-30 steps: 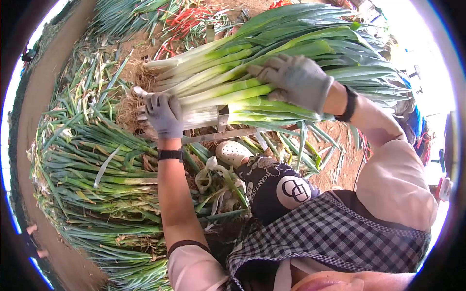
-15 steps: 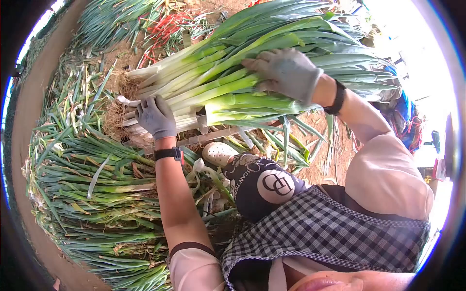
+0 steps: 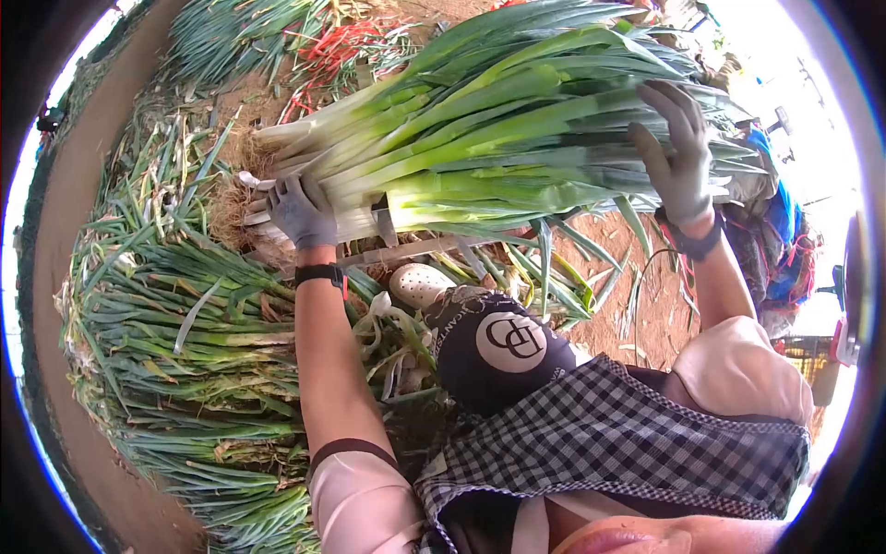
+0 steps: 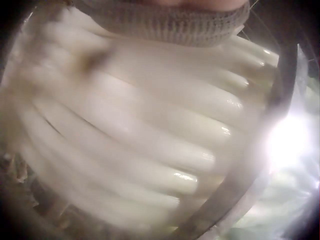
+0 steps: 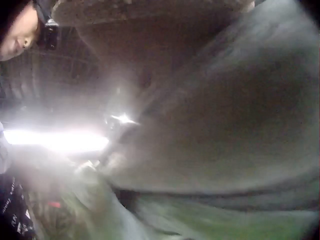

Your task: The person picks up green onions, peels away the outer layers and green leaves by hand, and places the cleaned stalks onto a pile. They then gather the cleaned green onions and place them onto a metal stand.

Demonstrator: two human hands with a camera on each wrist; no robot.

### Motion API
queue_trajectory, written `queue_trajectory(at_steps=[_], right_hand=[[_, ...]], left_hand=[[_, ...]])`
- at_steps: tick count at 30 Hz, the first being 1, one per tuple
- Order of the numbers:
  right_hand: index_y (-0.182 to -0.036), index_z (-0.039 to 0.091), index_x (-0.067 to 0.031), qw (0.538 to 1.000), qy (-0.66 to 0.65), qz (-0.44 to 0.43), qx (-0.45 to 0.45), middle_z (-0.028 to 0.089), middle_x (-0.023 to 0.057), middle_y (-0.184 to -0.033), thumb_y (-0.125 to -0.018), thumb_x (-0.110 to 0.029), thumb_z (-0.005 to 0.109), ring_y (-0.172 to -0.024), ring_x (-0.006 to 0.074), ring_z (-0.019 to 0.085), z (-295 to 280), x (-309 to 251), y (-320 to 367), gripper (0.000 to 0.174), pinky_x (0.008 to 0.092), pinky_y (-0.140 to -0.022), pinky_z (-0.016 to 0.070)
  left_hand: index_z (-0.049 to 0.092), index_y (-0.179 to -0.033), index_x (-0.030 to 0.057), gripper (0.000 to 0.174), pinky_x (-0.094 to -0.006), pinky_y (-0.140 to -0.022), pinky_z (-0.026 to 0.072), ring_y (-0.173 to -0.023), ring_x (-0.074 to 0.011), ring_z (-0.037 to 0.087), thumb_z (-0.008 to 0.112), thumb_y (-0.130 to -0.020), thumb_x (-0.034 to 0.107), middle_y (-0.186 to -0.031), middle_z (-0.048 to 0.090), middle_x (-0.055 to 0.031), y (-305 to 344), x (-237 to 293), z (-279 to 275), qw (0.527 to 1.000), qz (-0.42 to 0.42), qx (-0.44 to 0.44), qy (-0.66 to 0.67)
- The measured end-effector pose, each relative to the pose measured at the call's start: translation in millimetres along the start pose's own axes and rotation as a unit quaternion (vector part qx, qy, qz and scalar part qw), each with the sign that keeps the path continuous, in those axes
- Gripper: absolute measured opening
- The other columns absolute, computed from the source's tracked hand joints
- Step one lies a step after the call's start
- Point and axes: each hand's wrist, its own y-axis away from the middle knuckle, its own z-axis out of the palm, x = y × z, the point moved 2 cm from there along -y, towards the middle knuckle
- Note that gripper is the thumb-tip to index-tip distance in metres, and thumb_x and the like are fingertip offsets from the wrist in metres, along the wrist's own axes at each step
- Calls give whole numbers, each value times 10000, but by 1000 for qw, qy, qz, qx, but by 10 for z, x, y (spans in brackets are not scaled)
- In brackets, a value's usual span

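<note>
In the head view, a thick bundle of long green onions (image 3: 517, 120) lies sideways, white stalks and roots on the left, green leaves spreading right. My gloved left hand (image 3: 303, 212) rests on the white stalks close to the roots, fingers bent over them. Over the leaves towards their tips is my gloved right hand (image 3: 681, 152), its fingers spread and slightly curved; contact with the leaves is unclear. The left wrist view shows white stalks (image 4: 150, 115) side by side, next to a metal strip (image 4: 220, 200). A blurred grey glove (image 5: 225, 115) fills much of the right wrist view, above green leaves.
A large pile of green onions (image 3: 194, 351) lies on the left. More onions (image 3: 240, 37) and red strings (image 3: 332, 51) lie at the top. A metal bar (image 3: 415, 247) runs below the bundle, near a light clog (image 3: 420, 284). Loose leaves lie on brown ground (image 3: 660, 305).
My right hand has moved right, from the middle of the bundle towards the leaf tips, and its fingers are now raised and spread. My left hand stays on the white stalks.
</note>
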Motion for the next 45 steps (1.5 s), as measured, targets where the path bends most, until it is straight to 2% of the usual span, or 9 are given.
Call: queue_trajectory(at_steps=[6, 11, 19, 30, 32, 34, 35, 39, 45], right_hand=[[-1067, 629, -113, 986, 61, -155, -31, 573, 92, -1164, -681, -196, 756, -1093, 276, 544, -151, -613, 262, 415, 478, -1002, 395], [-1019, 636, -101, 985, -41, -151, -79, 561, 72, -1145, -671, -190, 748, -1073, 265, 547, -137, -856, 406, 377, 490, -998, 388], [-1014, 630, -83, 971, -129, -181, -86, 565, 79, -1122, -729, -212, 694, -1056, 270, 528, 53, -1023, 295, 320, 474, -982, 394], [-927, 638, -65, 950, -165, -249, -93, 613, 80, -962, -746, -226, 671, -891, 267, 577, 172, -1449, -114, 244, 417, -869, 451], [-916, 637, -62, 942, -188, -244, -131, 612, 80, -951, -741, -226, 674, -873, 270, 574, 246, -1461, 38, 243, 416, -842, 455], [-900, 638, -65, 945, -188, -224, -144, 611, 79, -947, -732, -227, 679, -860, 272, 573, 252, -1524, 198, 236, 415, -810, 460], [-951, 647, -61, 939, -189, -209, -198, 605, 97, -1041, -725, -210, 693, -994, 320, 554, 263, -1535, 282, 275, 444, -931, 426], [-975, 652, -57, 931, -211, -237, -182, 608, 100, -1055, -730, -210, 694, -976, 328, 558, 105, -1847, 388, 291, 451, -908, 430], [-963, 670, -74, 897, -306, -285, -139, 632, 96, -985, -760, -196, 686, -869, 295, 594, -379, -2284, 404, 238, 405, -787, 474]], left_hand=[[584, -860, 36, 258, -499, -776, 407, -880, -395, 534, 505, -909, 276, -917, 590, -183, -42, -74, -56, 999, -24, -24, 35], [601, -981, 40, 307, -473, -845, 422, -965, -395, 544, 497, -940, 326, -1009, 607, -183, -105, -41, -234, 984, -58, 22, 166], [581, -1064, 65, 260, -453, -871, 432, -1025, -349, 542, 618, -843, 196, -1084, 597, -155, 422, -228, -823, 987, -141, 37, 69], [484, -1300, 90, 531, -463, -1052, 312, -1239, -312, 432, 616, -802, 219, -1303, 495, -139, 264, 226, -641, 999, -23, -46, 12], [494, -1283, 80, 524, -451, -1019, 361, -1206, -329, 462, 632, -795, 213, -1289, 507, -154, 413, 90, -770, 999, -25, -26, 7], [517, -1247, 63, 495, -429, -963, 420, -1151, -352, 503, 651, -791, 202, -1249, 535, -173, 570, -172, -1126, 984, -131, -78, 93], [551, -1202, 50, 432, -421, -920, 452, -1085, -353, 546, 656, -813, 206, -1198, 571, -185, 658, -271, -1392, 979, -169, -40, 108], [596, -1153, 1, 341, -347, -912, 449, -1009, -221, 591, 630, -873, 192, -1117, 631, -130, 1107, -698, -2632, 918, -357, 24, 168], [631, -1063, -53, 268, -269, -862, 458, -925, -148, 596, 616, -891, 152, -1021, 646, -89, 1896, -521, -4066, 898, -370, 176, 161]])
